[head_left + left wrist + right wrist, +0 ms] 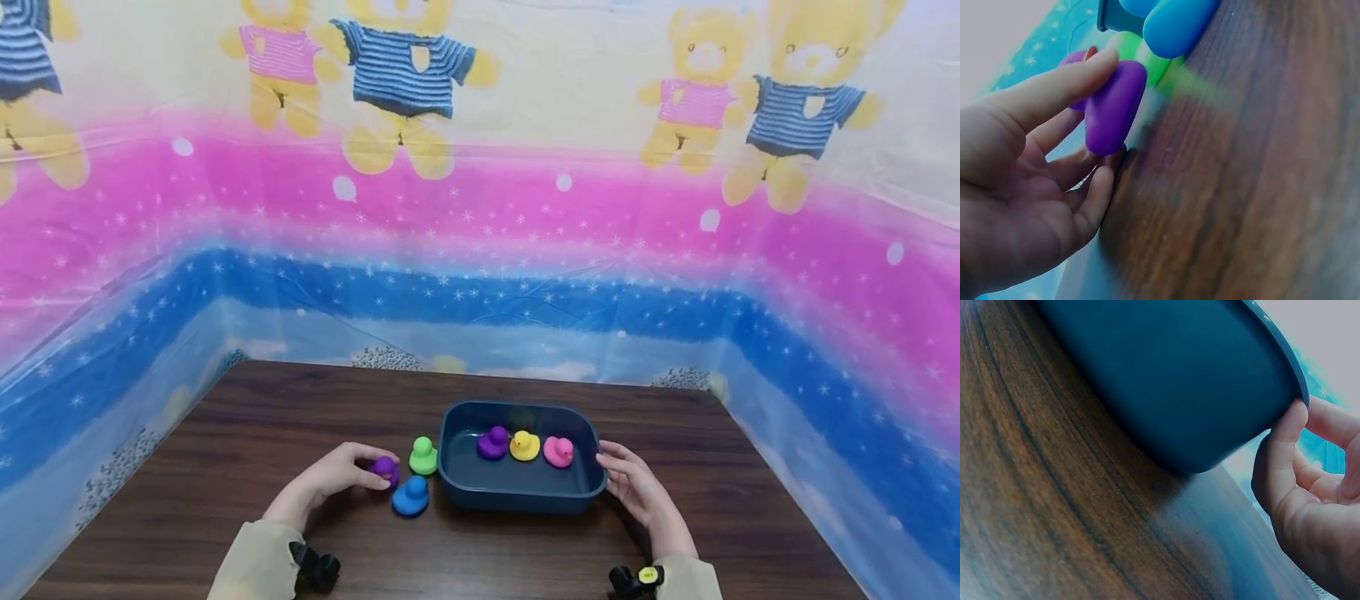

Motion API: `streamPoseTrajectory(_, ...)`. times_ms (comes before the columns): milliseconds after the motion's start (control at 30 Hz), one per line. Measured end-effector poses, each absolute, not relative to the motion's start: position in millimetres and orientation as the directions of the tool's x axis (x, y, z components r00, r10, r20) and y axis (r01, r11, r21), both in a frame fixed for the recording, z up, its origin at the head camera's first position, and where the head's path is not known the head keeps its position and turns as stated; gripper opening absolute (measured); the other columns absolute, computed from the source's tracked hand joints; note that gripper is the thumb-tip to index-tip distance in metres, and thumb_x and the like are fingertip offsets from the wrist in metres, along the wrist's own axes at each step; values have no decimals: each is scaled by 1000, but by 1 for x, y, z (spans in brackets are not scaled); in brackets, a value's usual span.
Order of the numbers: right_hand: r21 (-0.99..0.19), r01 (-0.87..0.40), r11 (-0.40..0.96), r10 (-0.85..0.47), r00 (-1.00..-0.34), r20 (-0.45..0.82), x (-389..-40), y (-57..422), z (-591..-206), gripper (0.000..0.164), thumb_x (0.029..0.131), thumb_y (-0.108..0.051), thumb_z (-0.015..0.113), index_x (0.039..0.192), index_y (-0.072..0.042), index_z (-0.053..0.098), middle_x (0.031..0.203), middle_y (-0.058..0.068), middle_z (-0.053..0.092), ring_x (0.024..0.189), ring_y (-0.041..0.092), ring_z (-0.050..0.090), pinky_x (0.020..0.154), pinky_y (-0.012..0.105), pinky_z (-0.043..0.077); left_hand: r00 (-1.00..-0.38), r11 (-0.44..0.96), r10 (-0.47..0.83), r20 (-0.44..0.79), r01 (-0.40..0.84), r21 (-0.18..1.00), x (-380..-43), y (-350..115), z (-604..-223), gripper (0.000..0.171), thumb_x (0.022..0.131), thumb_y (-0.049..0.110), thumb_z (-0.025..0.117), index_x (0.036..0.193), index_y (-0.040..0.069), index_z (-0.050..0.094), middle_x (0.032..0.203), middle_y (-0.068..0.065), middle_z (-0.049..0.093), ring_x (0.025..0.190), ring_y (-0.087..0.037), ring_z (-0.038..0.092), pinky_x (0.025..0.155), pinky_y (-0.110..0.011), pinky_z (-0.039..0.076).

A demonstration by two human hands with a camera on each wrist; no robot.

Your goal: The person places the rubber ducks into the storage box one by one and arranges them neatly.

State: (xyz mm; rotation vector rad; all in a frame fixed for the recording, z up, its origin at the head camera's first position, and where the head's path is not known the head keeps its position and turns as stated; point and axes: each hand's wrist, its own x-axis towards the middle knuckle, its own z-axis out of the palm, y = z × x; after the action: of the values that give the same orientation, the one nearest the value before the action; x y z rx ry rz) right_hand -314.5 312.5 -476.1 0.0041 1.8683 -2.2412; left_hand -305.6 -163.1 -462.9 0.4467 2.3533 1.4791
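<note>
My left hand (pixel 333 477) pinches a purple rubber duck (pixel 385 471) between thumb and fingers, at the left of the toys. In the left wrist view the duck (pixel 1113 115) is tilted on its side, its orange beak beside the thumb. Close by are a green duck (pixel 423 457) and a blue duck (pixel 410 497), both outside the dark blue tub (pixel 517 502). Inside the tub sit a purple duck (pixel 493 443), a yellow duck (pixel 524 446) and a pink duck (pixel 558 452). My right hand (pixel 636 486) holds the tub's right rim; its fingertips are partly hidden in the right wrist view.
The brown wooden table (pixel 480 554) carries the tub and ducks. Behind it and along both sides hangs a cloth backdrop (pixel 465 217) printed with bears. Each wrist wears a small black camera, the left one (pixel 318 568) near the table surface.
</note>
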Motion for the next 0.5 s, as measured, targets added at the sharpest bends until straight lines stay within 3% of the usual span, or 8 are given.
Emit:
streamPoseTrajectory(100, -972, 174, -159, -175, -974, -146, -314, 313, -477, 29, 102, -10, 49, 131, -6, 45, 98, -8, 67, 85, 3, 65, 77, 18, 55, -925, 395, 357, -127, 27, 918, -304, -164, -461, 50, 87, 18, 75, 130, -2, 60, 128, -20, 60, 112, -27, 55, 92, -41, 48)
streamPoseTrajectory(267, -975, 166, -150, -177, -974, -139, -313, 312, -476, 28, 102, -10, 49, 130, -6, 45, 98, -8, 66, 85, 3, 65, 76, 18, 54, -955, 292, 260, -143, -63, 954, -303, -164, -459, 54, 89, 15, 72, 136, -4, 54, 136, -26, 53, 119, -29, 57, 98, -43, 51)
streamPoseTrajectory(500, -975, 165, -150, -182, -974, -137, -313, 313, -475, 27, 102, -9, 48, 129, -7, 46, 98, -8, 67, 86, 3, 66, 77, 18, 55, -965, 132, 225, -135, -107, 985, -303, -163, -458, 54, 93, 1, 62, 141, -10, 42, 141, -34, 40, 116, -27, 60, 99, -40, 51)
